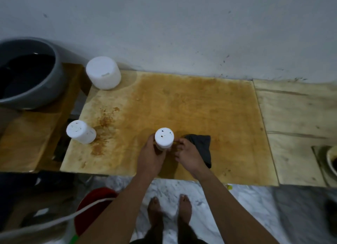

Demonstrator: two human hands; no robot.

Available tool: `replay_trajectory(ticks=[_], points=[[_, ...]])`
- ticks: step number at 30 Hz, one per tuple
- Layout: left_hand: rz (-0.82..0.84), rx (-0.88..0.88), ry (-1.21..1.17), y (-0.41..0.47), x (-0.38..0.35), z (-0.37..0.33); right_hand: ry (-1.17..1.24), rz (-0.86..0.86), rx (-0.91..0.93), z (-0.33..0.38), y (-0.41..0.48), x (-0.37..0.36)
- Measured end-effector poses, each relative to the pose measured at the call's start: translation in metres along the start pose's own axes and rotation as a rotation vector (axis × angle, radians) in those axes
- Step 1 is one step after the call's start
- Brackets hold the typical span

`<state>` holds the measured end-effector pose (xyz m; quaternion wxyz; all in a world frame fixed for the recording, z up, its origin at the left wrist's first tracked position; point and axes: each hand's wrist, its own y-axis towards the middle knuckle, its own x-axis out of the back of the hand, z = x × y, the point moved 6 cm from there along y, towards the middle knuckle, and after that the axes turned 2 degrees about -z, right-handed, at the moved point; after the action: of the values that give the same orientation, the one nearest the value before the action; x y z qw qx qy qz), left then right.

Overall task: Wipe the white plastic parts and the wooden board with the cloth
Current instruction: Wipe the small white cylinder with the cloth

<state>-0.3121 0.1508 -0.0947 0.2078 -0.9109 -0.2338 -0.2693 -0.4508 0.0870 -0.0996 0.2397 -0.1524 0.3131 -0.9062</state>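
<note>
Pale wall (182, 25) backs a low table whose top is the stained wooden board (182, 105), and near that board's front edge, a little left of its middle, stands the small white plastic part (164, 137) in hand, upright, its long axis vertical and its speckled top face toward the camera. The left hand (151, 152) wraps its side from the left and front, fingers curled around it. The right hand (187, 154) sits just to its right, fingertips almost touching the part, closed over the dark cloth (202, 147), which trails out on the board behind and to the right of that hand. So the cloth lies directly right of the part, and the wipe will likely come from the right while the left steadies. A second small white part (80, 131) stands at the board's left edge beside a rusty smear, well apart from the hands; a larger white part (103, 72) sits at the back left corner. Beyond it a grey basin (54, 76) holds dark liquid.
</note>
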Motion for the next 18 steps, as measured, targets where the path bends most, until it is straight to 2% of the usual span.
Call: replay_trajectory(ticks=[6,12,18], points=[[0.018,-0.023,-0.004,0.001,0.005,0.001,-0.252,-0.083,0.15,-0.003,0.0,-0.012],[0.037,-0.024,-0.015,0.006,0.009,0.003,-0.319,-0.283,0.214,0.0,0.006,-0.023],[-0.01,-0.004,-0.057,0.005,0.016,0.004,-0.391,-0.331,0.242,-0.001,0.008,-0.029]])
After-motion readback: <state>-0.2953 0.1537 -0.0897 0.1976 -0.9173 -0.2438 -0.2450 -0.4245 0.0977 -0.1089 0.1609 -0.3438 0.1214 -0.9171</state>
